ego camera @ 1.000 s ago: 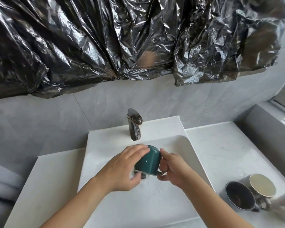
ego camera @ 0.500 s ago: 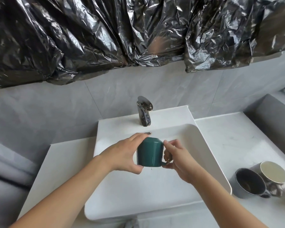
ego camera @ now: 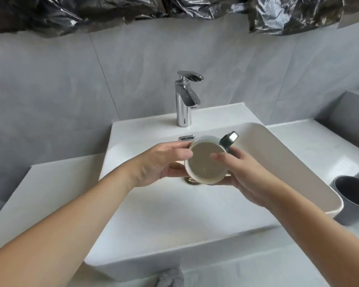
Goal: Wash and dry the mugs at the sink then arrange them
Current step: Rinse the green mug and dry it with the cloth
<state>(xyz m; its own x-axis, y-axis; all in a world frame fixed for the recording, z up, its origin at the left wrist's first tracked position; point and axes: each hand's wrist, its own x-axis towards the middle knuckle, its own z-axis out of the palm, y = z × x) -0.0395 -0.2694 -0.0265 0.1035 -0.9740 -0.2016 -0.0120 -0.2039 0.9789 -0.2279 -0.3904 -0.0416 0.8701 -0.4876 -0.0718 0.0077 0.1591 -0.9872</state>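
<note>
Holding white mug (ego camera: 204, 163) over sink (ego camera: 282, 154) | my left hand (ego camera: 160, 164) cupping its side | my right hand (ego camera: 245, 175) gripping underneath, fingers curled at rim

Behind both grips, the faucet (ego camera: 186, 100) stands upright at the back of the sink (ego camera: 298, 172), blocking that way. Right of the right grip (ego camera: 249, 179), a dark mug (ego camera: 352, 195) occupies the tabletop (ego camera: 311, 146). Open basin lies below the grips.
</note>
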